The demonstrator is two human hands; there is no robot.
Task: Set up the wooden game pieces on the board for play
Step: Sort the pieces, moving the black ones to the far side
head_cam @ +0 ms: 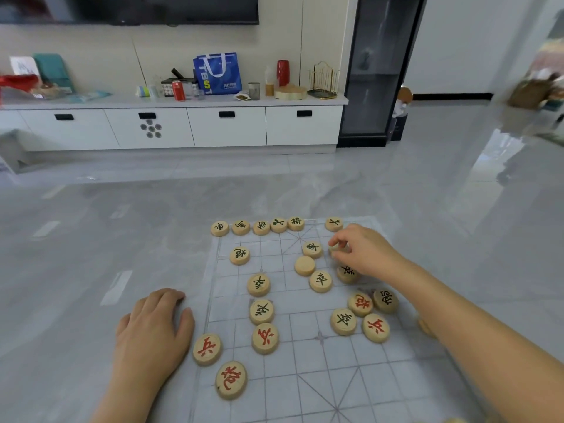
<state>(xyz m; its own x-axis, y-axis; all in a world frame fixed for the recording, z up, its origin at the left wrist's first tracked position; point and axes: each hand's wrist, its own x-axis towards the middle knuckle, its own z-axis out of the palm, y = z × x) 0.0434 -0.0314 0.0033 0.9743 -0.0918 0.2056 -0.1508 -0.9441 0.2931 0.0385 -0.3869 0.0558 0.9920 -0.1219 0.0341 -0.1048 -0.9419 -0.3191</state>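
Black's far row on the xiangqi board [305,361] is part-filled. The right hand [363,251] has its grip pinched on a wooden piece [333,248] at far right. The left hand [152,328] rests on the floor [61,270], grip relaxed and empty. Next, probably seat it on a vacant far-row point.

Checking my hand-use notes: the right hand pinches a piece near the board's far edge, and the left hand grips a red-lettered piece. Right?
Not quite. The head view shows the left hand gripping nothing: it rests palm down on the floor beside the left edge of the board, close to a red-lettered piece. The right hand does pinch a wooden piece near the far edge.
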